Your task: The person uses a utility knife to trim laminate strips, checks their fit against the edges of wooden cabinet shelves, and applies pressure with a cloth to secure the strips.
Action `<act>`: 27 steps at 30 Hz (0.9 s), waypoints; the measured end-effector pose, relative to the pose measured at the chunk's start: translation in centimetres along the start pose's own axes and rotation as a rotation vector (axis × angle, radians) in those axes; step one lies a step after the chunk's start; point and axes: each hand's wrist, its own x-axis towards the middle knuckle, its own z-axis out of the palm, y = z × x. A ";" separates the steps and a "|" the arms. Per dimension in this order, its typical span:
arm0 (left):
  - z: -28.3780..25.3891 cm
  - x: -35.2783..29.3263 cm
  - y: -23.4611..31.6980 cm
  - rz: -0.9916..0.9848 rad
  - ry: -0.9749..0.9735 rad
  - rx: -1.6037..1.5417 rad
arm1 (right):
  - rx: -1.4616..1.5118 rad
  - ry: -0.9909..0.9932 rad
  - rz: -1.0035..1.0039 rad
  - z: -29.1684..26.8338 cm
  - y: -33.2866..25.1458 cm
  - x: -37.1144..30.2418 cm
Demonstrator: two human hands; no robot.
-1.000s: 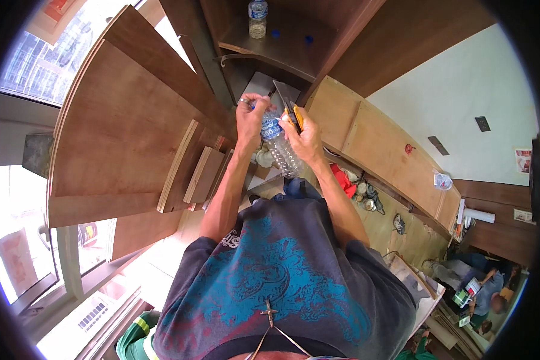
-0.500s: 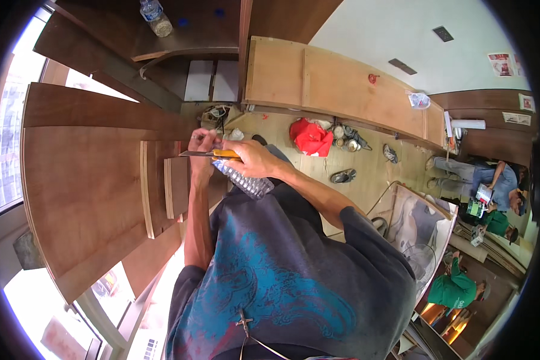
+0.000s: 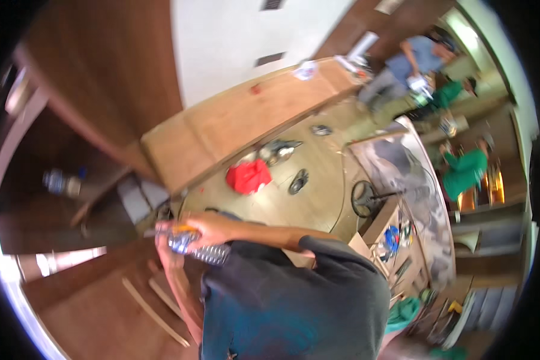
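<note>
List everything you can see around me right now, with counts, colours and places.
Held bottle: one, clear with blue label, at the hands
Knife: one, orange handle, in the right hand
Shelf bottle: one, clear and blue, in the dark cabinet at left
Bundle: one, red, on the floor
Footwear: two pieces, dark, on the floor
Wooden panel: one, light brown, along the wall
Wall plates: two, dark, on the white wall
Workers: at least three, grey-blue and green shirts, right side
Clutter: uncounted, mixed colours, lower right, blurred
Shirt: one, dark with blue print, lower centre
Left hand: one, bare, at the bottle's upper end
Right hand: one, bare, on knife and bottle
</note>
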 end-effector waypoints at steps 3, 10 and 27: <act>4.6 3.0 -0.1 -0.008 -0.051 0.083 | -0.084 0.293 0.024 -2.6 0.3 -1.7; 7.7 7.6 0.2 -0.102 -0.171 0.178 | -0.081 0.486 0.050 -4.4 0.4 -1.3; 5.5 19.6 -2.4 -0.141 0.043 -0.002 | 0.147 0.386 0.192 -14.0 8.6 0.0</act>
